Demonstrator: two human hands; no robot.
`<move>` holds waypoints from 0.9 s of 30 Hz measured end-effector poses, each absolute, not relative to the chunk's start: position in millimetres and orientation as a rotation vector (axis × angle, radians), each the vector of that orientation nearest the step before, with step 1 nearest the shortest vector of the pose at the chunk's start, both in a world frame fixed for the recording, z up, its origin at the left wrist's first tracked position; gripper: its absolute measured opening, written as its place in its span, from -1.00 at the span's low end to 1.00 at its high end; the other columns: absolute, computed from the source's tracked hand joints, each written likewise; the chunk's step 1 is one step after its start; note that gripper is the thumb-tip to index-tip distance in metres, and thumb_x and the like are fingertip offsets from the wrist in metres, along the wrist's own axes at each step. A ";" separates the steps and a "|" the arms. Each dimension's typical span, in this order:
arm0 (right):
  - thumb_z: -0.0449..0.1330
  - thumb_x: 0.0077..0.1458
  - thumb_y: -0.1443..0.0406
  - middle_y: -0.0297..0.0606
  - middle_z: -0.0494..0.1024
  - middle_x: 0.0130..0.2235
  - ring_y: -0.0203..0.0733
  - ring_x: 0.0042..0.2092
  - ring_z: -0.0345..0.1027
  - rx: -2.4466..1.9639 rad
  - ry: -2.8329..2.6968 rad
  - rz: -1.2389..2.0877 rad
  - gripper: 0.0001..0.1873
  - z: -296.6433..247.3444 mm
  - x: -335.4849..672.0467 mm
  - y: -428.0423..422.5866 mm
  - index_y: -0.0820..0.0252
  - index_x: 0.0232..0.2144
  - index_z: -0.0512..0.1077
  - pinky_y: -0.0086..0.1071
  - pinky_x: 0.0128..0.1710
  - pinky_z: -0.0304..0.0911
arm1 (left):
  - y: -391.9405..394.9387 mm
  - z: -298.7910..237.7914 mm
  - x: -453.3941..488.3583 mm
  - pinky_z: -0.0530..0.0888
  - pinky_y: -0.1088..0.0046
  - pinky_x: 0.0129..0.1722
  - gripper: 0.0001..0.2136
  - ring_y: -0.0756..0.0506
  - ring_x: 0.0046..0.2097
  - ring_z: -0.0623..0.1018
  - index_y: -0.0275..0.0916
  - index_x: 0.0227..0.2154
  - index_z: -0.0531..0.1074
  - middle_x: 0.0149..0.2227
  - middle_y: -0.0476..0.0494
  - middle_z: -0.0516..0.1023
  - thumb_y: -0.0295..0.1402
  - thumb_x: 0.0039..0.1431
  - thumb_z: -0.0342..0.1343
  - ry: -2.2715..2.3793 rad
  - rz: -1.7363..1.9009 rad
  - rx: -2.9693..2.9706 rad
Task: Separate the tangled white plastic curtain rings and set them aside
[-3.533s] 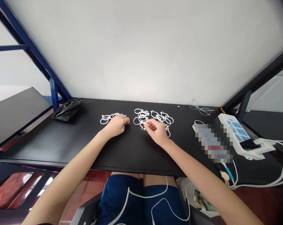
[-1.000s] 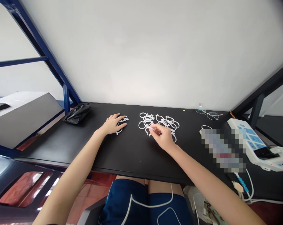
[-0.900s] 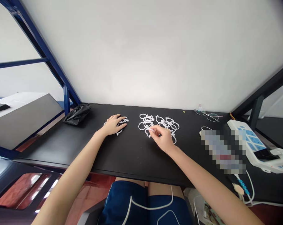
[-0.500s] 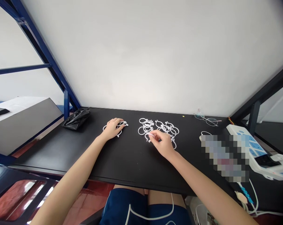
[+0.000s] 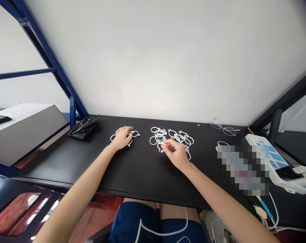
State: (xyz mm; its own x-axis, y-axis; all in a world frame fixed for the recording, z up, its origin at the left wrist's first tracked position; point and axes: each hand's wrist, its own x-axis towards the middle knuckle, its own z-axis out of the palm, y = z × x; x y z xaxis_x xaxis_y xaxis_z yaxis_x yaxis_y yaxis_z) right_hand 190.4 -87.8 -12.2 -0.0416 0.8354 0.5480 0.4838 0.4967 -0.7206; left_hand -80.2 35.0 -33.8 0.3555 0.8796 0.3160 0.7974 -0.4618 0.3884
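Note:
On the black table (image 5: 143,168) lie two groups of white plastic rings. My left hand (image 5: 122,137) rests with curled fingers on the small left group of rings (image 5: 134,134). My right hand (image 5: 177,152) pinches one white ring (image 5: 161,145) at the near edge of the larger pile of rings (image 5: 178,136). Both forearms reach in from the bottom of the view.
A crumpled black bag (image 5: 82,127) lies at the table's far left. Eyeglasses (image 5: 225,128) sit near the wall. At the right are a white power strip (image 5: 274,162), cables and a blurred-out object (image 5: 241,167). A blue metal frame (image 5: 49,60) rises on the left.
My left hand has gone from beside the small group of rings to on top of it, fingers curling. My right hand stays pinched on a ring. The view has shifted slightly.

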 end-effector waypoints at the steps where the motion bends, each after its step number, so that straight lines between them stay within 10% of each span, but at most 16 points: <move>1: 0.14 0.17 0.25 -0.36 0.43 -0.55 -0.30 -0.54 0.32 -1.136 -1.681 0.409 -0.85 -12.2 190.3 -87.6 0.16 -0.41 0.45 -0.41 -0.51 0.30 | 32.1 -31.5 -78.9 0.17 0.00 0.17 -0.69 -0.26 0.08 0.38 -0.19 -0.02 0.34 0.03 -0.23 0.45 -0.28 0.23 -0.12 1.535 0.723 2.454; 8: 0.17 0.12 0.29 -0.21 0.59 -0.31 -0.19 -0.33 0.50 -1.161 -1.622 0.420 -0.84 -12.0 189.7 -87.1 0.16 -0.22 0.48 -0.40 -0.42 0.44 | -5.1 -5.4 -48.2 0.22 0.07 0.18 -0.66 -0.25 0.15 0.33 -0.20 0.10 0.24 0.16 -0.27 0.33 -0.22 0.32 -0.09 1.304 1.000 2.650; 27: 0.17 0.12 -0.07 -0.36 0.51 -0.53 -0.25 -0.55 0.46 -0.953 -1.425 1.263 -0.56 -11.0 185.2 -84.2 0.20 -0.26 0.41 -0.42 -0.57 0.38 | -37.6 -13.2 21.1 0.45 0.13 0.01 -0.46 -0.27 0.07 0.47 -0.31 0.21 0.05 0.07 -0.46 0.42 -0.09 0.31 -0.04 0.462 1.108 2.885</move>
State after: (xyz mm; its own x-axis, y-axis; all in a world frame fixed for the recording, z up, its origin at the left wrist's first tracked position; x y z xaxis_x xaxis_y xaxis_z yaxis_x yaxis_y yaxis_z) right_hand 185.2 -84.2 -11.0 -0.2235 0.9613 0.1614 -0.0450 0.1552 -0.9869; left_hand 21.1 -37.6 -13.2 0.7049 0.2785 0.6524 0.2668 -0.9562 0.1200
